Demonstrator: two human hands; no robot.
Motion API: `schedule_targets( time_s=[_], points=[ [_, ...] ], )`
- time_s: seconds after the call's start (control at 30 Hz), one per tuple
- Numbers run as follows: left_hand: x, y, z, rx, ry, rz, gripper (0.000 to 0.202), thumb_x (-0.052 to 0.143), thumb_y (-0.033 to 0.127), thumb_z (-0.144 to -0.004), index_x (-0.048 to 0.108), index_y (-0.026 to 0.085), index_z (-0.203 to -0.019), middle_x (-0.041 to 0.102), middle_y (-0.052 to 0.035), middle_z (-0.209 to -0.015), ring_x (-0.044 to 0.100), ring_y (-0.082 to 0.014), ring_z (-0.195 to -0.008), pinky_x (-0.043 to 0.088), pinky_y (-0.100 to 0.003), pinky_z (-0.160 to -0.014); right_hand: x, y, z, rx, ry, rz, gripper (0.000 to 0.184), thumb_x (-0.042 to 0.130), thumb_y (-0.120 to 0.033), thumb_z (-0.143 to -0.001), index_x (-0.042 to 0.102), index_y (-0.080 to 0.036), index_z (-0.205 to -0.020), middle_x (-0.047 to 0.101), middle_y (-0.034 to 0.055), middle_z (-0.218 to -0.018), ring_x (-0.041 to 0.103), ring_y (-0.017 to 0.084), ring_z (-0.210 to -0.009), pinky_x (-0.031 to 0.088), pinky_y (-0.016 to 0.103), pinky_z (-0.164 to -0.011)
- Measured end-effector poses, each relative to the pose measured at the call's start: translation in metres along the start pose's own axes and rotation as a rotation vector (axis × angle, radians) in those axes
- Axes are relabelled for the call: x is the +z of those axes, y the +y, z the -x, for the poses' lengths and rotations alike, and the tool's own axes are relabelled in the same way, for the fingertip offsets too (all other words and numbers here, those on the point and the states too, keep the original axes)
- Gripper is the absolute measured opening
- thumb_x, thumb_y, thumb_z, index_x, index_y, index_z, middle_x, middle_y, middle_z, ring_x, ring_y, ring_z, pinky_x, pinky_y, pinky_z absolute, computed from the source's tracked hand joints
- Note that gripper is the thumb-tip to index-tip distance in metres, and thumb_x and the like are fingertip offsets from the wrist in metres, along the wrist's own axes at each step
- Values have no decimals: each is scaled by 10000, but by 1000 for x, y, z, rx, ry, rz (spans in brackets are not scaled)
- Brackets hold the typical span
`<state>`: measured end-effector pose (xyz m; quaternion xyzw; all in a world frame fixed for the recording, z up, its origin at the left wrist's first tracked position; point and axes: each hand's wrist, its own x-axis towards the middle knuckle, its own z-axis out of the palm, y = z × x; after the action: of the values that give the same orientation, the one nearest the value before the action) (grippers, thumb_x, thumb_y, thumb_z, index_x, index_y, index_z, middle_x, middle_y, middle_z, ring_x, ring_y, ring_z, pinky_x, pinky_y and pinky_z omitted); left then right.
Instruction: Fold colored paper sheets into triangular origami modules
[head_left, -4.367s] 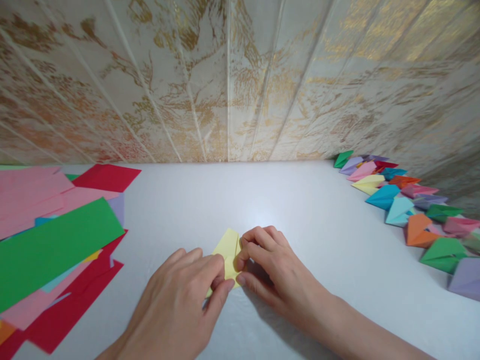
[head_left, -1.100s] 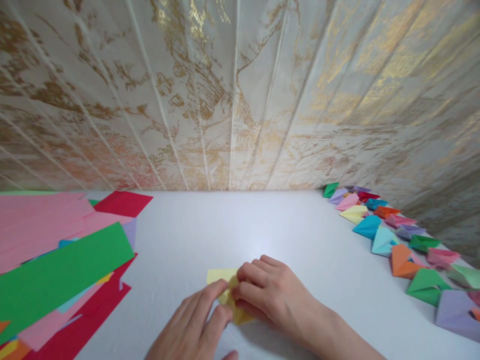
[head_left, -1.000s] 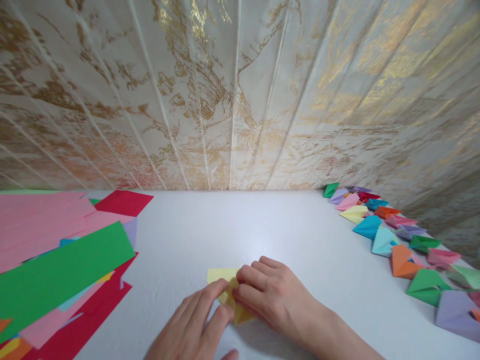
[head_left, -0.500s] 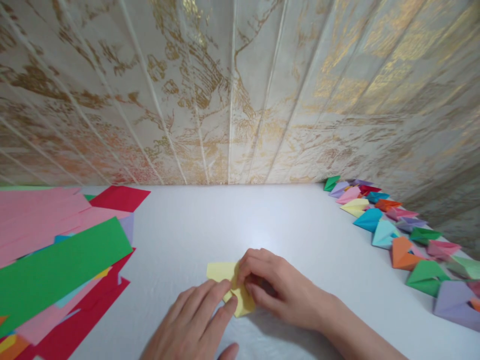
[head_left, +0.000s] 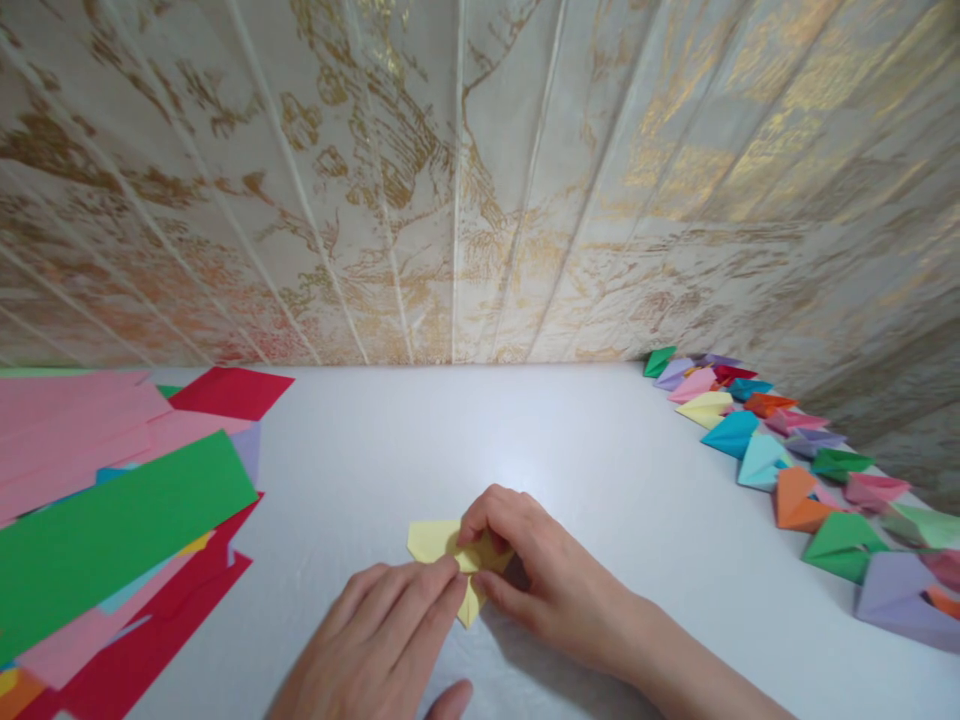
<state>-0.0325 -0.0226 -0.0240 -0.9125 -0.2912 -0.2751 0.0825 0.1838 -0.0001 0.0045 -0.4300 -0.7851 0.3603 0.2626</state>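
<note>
A small piece of folded yellow paper (head_left: 433,539) lies on the white table, its lower end coming to a point. My left hand (head_left: 382,620) rests flat with its fingers stretched out, fingertips pressing on the paper's left side and middle. Curled over the right side of the paper is my right hand (head_left: 525,560), thumb and forefinger pinching a fold. My right fingers hide part of the paper's right half.
Loose coloured paper sheets lie at the left, with a green strip (head_left: 127,540) on top and a red sheet (head_left: 232,393) behind. Folded paper pieces, such as an orange one (head_left: 799,505), line the table's right edge. A patterned curtain (head_left: 420,180) hangs behind the white table (head_left: 360,430).
The paper's lower end has gone from a wider flap to a narrow point. My right fingers have moved slightly left across the paper, and my left fingers have drawn closer together.
</note>
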Motion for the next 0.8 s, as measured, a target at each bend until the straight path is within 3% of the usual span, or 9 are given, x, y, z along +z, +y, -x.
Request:
schedule_targets(
  time_s=[0.17,0.27,0.37,0.5,0.6,0.7,0.8],
  points=[
    [9,8,3,-32,125,-44,322,370,262,-1031,680,178,-1063,756,-24,-1053,662,-189,-947,417,-366,-936,-9,3,-1,-7,-44,-98,452,474,100,-688,566,-217,-997,563,18,-1000,538,158,-895,446,265,-791],
    [9,14,2,-65,59,-24,292,413,277,-1028,695,207,-1057,751,-7,-1074,664,-183,-967,403,-361,-989,-14,5,-2,30,-56,-148,471,461,100,-669,565,-221,-998,549,6,-988,534,134,-830,448,236,-748],
    [6,16,1,-104,89,8,304,402,295,-1036,699,231,-1032,754,5,-1065,667,-173,-965,396,-352,-1008,-14,7,-2,39,-54,-165,517,433,113,-638,561,-221,-1011,559,5,-998,539,132,-843,454,234,-762],
    [-1,10,-1,-29,27,-29,320,376,256,-1041,668,200,-1158,754,2,-1102,668,-174,-966,406,-356,-964,-13,10,-1,35,-21,-174,663,390,140,-584,548,-229,-1112,587,16,-1044,559,155,-936,463,270,-836],
    [-5,4,-4,54,-35,-68,310,414,326,-1043,661,190,-1171,754,6,-1116,666,-184,-956,408,-359,-925,-13,12,0,-80,17,-69,716,380,163,-567,559,-231,-1138,593,27,-1102,523,186,-1070,431,324,-934],
    [-5,4,-11,-4,-38,-31,316,447,414,-1030,671,201,-1098,755,0,-1044,663,-198,-914,417,-366,-900,-13,13,0,-119,2,-19,666,405,152,-582,587,-232,-1094,616,18,-1052,513,200,-1055,420,344,-934],
    [-1,8,-17,-127,-39,54,245,487,376,-1011,662,206,-999,727,-2,-936,655,-202,-851,444,-372,-863,-12,10,0,-89,-24,0,546,453,105,-620,598,-229,-1027,628,9,-955,527,206,-957,424,350,-883]
  ],
)
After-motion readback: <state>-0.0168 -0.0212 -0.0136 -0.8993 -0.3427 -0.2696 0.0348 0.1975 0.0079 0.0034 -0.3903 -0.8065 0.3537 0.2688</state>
